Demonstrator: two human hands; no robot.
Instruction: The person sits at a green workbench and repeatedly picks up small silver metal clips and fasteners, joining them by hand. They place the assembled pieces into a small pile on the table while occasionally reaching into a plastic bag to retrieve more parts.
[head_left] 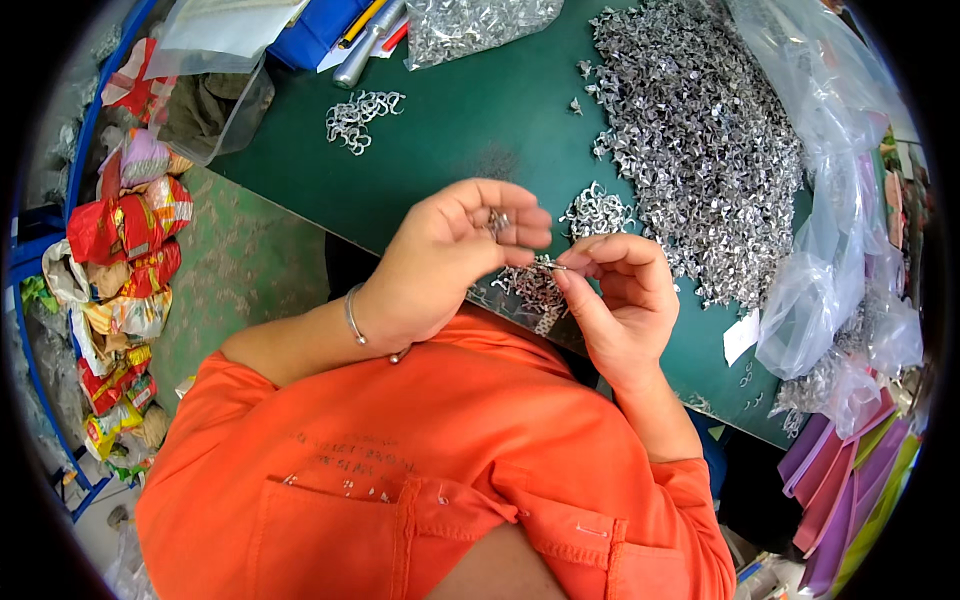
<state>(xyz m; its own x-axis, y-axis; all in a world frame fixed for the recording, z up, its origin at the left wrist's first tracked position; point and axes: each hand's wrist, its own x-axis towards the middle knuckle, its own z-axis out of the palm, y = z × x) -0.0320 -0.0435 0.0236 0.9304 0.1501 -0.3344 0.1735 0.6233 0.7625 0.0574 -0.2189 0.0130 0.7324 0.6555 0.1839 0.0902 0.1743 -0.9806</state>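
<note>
My left hand [430,255], with a bracelet at its wrist, is half curled, palm facing right. A few small silvery metal pieces [497,221] lie in its bent fingers, which are slightly blurred. Close to its thumb tip, my right hand [630,305] pinches a thin small metal piece [553,266] between thumb and forefinger. Below the fingertips, at the table's near edge, is a small heap of curved metal pieces [528,288]. Another little heap of pale hook-shaped pieces [597,211] sits just beyond my right hand.
On the green table [440,130] a large pile of silvery metal parts [700,150] spreads at the right, beside clear plastic bags [825,230]. Curved pieces [360,118] lie at the back left, near a clear bin [235,110] and a bag of parts [480,28].
</note>
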